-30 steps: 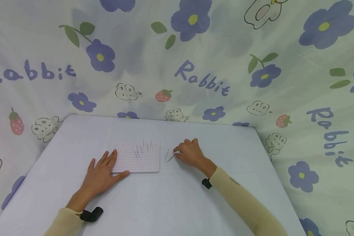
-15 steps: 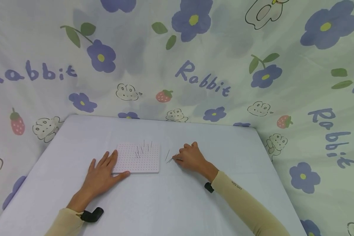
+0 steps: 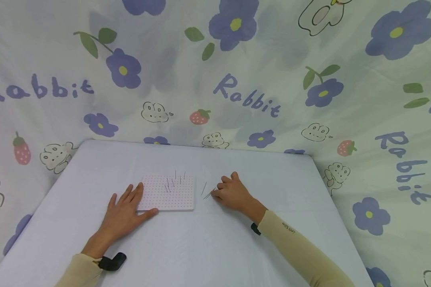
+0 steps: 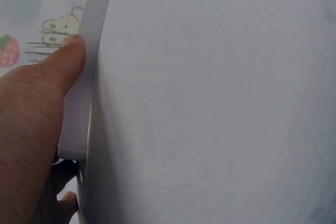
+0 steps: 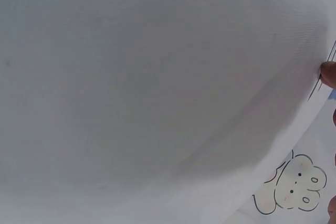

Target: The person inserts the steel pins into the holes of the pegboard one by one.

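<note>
A thin white board [image 3: 169, 201] printed with rows of small dots lies on the table, with several slender dark needles [image 3: 172, 182] standing in its far half. My left hand [image 3: 121, 213] is spread flat at the board's left side, fingertips along the left edge and thumb at the front edge. In the left wrist view the thumb [image 4: 68, 59] lies against the board's side [image 4: 77, 114]. Right of the board, my right hand [image 3: 233, 193] pinches at a needle [image 5: 314, 88] on the table, thumb and index fingertips together. A lone needle [image 3: 203, 189] lies just left of these fingertips.
The white table [image 3: 201, 247] reaches back to a curtain [image 3: 186, 79] printed with flowers, rabbits and strawberries. Black wrist-worn devices sit under both sleeves, the left one [image 3: 112, 262] showing most.
My right hand has shifted slightly toward me, and its thumb and index finger have come together at the paired needles. The left hand and the board stay put.
</note>
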`<state>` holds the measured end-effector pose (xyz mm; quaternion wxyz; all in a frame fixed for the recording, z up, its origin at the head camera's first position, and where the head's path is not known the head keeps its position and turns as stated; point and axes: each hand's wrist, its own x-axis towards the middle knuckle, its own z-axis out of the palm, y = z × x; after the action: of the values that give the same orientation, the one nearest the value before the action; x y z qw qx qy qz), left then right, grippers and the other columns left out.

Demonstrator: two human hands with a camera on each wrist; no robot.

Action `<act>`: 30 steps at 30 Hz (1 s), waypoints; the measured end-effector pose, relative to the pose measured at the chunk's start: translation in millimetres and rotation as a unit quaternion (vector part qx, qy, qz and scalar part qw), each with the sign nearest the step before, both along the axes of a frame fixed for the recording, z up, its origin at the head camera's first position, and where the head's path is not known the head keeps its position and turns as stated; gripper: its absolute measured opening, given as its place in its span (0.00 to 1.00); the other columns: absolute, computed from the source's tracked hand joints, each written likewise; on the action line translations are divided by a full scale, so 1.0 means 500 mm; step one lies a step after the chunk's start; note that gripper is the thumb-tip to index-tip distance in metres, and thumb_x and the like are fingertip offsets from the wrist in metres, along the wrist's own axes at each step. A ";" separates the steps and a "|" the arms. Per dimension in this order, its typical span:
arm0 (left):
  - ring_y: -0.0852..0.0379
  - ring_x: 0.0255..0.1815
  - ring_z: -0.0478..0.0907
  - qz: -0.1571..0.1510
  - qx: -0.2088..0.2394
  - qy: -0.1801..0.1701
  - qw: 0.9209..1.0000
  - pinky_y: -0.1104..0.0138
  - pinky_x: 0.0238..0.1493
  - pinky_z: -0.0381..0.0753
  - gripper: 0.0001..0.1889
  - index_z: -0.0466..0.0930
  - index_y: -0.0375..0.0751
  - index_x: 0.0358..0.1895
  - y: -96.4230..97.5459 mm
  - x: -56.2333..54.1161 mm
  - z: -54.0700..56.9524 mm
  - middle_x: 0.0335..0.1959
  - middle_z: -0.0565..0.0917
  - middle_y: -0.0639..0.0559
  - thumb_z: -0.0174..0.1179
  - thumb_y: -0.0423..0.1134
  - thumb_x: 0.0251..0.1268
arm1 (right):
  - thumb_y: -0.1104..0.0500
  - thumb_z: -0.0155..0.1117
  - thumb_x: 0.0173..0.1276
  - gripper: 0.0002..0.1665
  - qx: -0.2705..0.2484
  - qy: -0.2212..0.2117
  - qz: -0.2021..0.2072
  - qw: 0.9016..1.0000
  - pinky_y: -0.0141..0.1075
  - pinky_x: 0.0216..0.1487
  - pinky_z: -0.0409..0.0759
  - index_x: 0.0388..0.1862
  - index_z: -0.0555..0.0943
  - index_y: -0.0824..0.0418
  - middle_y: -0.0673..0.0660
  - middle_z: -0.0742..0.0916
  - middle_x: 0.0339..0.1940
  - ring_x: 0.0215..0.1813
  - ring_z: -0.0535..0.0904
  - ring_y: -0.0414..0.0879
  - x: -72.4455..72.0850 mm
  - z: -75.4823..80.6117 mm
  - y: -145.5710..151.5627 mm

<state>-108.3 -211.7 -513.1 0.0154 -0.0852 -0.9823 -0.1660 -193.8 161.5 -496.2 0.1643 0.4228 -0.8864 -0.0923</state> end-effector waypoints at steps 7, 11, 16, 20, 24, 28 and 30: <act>0.31 0.79 0.50 0.000 -0.003 0.003 1.000 0.29 0.71 0.39 0.59 0.48 0.30 0.79 0.000 0.001 -0.001 0.77 0.59 0.32 0.53 0.75 0.62 | 0.47 0.64 0.73 0.09 -0.004 -0.019 -0.012 1.000 0.44 0.41 0.59 0.42 0.90 0.38 0.40 0.84 0.25 0.30 0.66 0.41 -0.005 0.002 -0.012; 0.31 0.79 0.50 0.000 -0.001 0.004 1.000 0.29 0.71 0.38 0.58 0.49 0.30 0.79 0.001 0.001 0.000 0.78 0.59 0.32 0.53 0.75 0.62 | 0.46 0.65 0.72 0.08 0.002 -0.038 -0.027 0.999 0.44 0.41 0.59 0.43 0.90 0.38 0.40 0.86 0.28 0.31 0.66 0.41 -0.010 0.004 -0.021; 0.31 0.79 0.50 0.001 -0.001 0.006 1.000 0.29 0.71 0.39 0.58 0.49 0.30 0.79 0.001 0.001 0.002 0.77 0.60 0.32 0.54 0.75 0.61 | 0.46 0.67 0.70 0.07 0.008 -0.049 -0.037 0.998 0.44 0.41 0.60 0.43 0.90 0.38 0.39 0.87 0.29 0.31 0.67 0.41 -0.016 0.005 -0.026; 0.30 0.78 0.51 0.000 -0.002 0.011 1.000 0.29 0.71 0.40 0.58 0.50 0.29 0.79 0.001 0.001 0.003 0.77 0.61 0.32 0.55 0.74 0.61 | 0.47 0.68 0.70 0.06 0.004 -0.064 -0.042 0.997 0.44 0.41 0.59 0.42 0.90 0.39 0.38 0.87 0.30 0.32 0.67 0.41 -0.019 0.008 -0.028; 0.30 0.78 0.52 0.000 -0.002 0.013 1.000 0.29 0.71 0.41 0.58 0.51 0.29 0.79 0.002 0.001 0.002 0.76 0.61 0.31 0.55 0.74 0.62 | 0.48 0.69 0.69 0.05 0.008 -0.084 -0.047 0.995 0.44 0.41 0.60 0.41 0.90 0.39 0.38 0.88 0.33 0.33 0.68 0.41 -0.023 0.013 -0.030; 0.30 0.79 0.51 0.001 -0.005 0.006 1.000 0.29 0.71 0.40 0.58 0.50 0.29 0.79 0.001 0.001 0.001 0.77 0.61 0.32 0.54 0.75 0.61 | 0.48 0.72 0.66 0.05 -0.001 -0.131 -0.067 0.989 0.43 0.41 0.60 0.40 0.90 0.40 0.37 0.89 0.35 0.33 0.69 0.40 -0.027 0.017 -0.032; 0.30 0.79 0.51 0.002 -0.006 0.002 1.000 0.29 0.71 0.39 0.59 0.50 0.30 0.79 0.001 0.001 0.000 0.77 0.60 0.32 0.53 0.76 0.61 | 0.47 0.73 0.65 0.05 -0.008 -0.151 -0.079 0.985 0.43 0.41 0.60 0.40 0.90 0.39 0.37 0.89 0.35 0.34 0.69 0.39 -0.028 0.019 -0.031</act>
<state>-107.8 -211.3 -513.0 0.0174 -0.0841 -0.9834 -0.1600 -207.8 145.8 -486.6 0.0237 0.3590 -0.9325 -0.0327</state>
